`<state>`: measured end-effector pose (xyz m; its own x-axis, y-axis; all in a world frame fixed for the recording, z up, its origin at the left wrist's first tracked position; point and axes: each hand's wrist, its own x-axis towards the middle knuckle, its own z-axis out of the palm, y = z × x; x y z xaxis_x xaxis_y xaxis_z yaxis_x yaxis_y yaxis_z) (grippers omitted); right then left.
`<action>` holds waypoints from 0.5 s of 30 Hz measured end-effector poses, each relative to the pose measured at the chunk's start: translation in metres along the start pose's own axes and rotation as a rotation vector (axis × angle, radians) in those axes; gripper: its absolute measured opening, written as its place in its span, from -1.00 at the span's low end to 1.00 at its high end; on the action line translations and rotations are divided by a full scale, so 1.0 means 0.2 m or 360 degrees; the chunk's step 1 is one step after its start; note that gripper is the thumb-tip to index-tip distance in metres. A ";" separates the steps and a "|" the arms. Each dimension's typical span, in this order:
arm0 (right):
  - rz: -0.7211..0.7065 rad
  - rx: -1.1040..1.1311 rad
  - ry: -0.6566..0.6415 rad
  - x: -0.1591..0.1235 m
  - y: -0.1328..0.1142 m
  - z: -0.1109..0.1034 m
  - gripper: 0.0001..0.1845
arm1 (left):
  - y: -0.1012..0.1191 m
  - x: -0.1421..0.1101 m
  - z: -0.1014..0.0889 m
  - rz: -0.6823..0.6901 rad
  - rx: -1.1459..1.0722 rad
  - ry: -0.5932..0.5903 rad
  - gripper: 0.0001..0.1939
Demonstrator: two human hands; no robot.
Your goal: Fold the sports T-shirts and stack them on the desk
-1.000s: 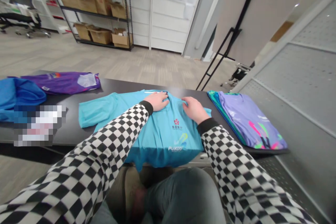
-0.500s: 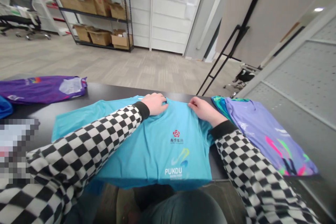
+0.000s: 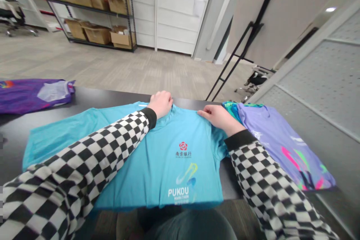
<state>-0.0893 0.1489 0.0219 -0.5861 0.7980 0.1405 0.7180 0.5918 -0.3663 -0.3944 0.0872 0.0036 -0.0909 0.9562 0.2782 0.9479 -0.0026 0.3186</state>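
A turquoise T-shirt [image 3: 180, 161] printed with "PUKOU" lies face up on the black table [image 3: 92, 99], its hem hanging over the near edge. My left hand [image 3: 161, 103] is closed on the shirt's collar at the far edge. My right hand [image 3: 218, 117] pinches the shirt's right shoulder, fingers pressed together. Both arms wear black-and-white checkered sleeves.
A stack of folded shirts topped by a lilac one [image 3: 277, 142] lies at the right end of the table. A purple shirt [image 3: 30, 95] lies far left. Metal shelving with cardboard boxes [image 3: 92, 11] stands across the floor. A black easel stand [image 3: 239, 45] leans behind the table.
The view has shifted right and closer. Both hands have slid up to the far edge of the turquoise shirt, from its chest to the collar and shoulder.
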 end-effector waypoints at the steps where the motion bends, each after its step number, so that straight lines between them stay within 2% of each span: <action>1: -0.0002 0.0016 0.0012 0.00 0.01 -0.01 -0.46 | 0.00 0.01 -0.01 0.0051 -0.0038 -0.0063 -0.74; 5: 0.0008 0.0007 0.0049 0.00 0.02 0.00 -0.44 | 0.00 0.07 -0.06 0.0343 -0.0039 -0.0347 -0.57; 8: 0.0067 -0.0020 0.0033 0.00 0.00 0.02 -0.45 | 0.01 0.11 -0.07 0.0451 0.0002 -0.0414 -0.63; 12: 0.0131 -0.0034 -0.0043 -0.01 -0.02 -0.01 -0.41 | 0.01 0.17 -0.03 0.0390 -0.0162 -0.0427 -0.68; 15: 0.0125 0.0054 -0.0222 -0.04 0.00 -0.07 -0.35 | 0.01 0.19 0.01 0.0303 -0.0163 -0.0366 -0.64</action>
<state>-0.0800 0.1439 0.0347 -0.5769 0.8166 -0.0182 0.7518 0.5222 -0.4025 -0.3956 0.1236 0.0130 0.1680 0.9767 0.1335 0.9045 -0.2066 0.3732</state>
